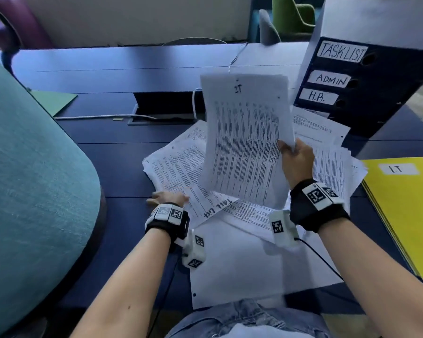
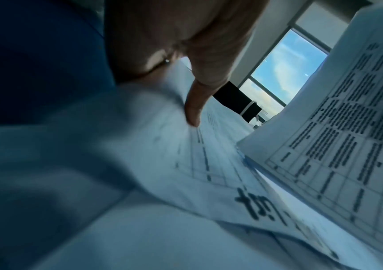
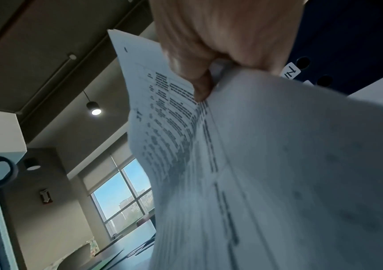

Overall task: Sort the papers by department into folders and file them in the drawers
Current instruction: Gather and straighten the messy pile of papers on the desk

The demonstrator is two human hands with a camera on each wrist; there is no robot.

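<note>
My right hand [image 1: 296,157] pinches a sheaf of printed pages headed "IT" [image 1: 244,137] by its right edge and holds it upright above the table. In the right wrist view the thumb [image 3: 201,87] presses the front of that sheaf [image 3: 209,146]. My left hand [image 1: 167,197] lies flat on the left edge of a sheet marked "Task List" [image 1: 181,172]; one finger [image 2: 194,109] touches that sheet [image 2: 232,173]. A loose pile of papers [image 1: 327,152] spreads beneath. A yellow folder labelled "I.T" [image 1: 405,211] lies at the right. The dark drawer unit [image 1: 366,93] bears the labels TASKLIST, ADMIN and H.R.
A teal chair back [image 1: 34,191] fills the left side. A green folder [image 1: 54,101] lies at the far left of the dark blue table [image 1: 122,167]. An open cable hatch [image 1: 166,106] with white cables sits behind the pile. A blank white sheet [image 1: 242,264] overhangs the front edge.
</note>
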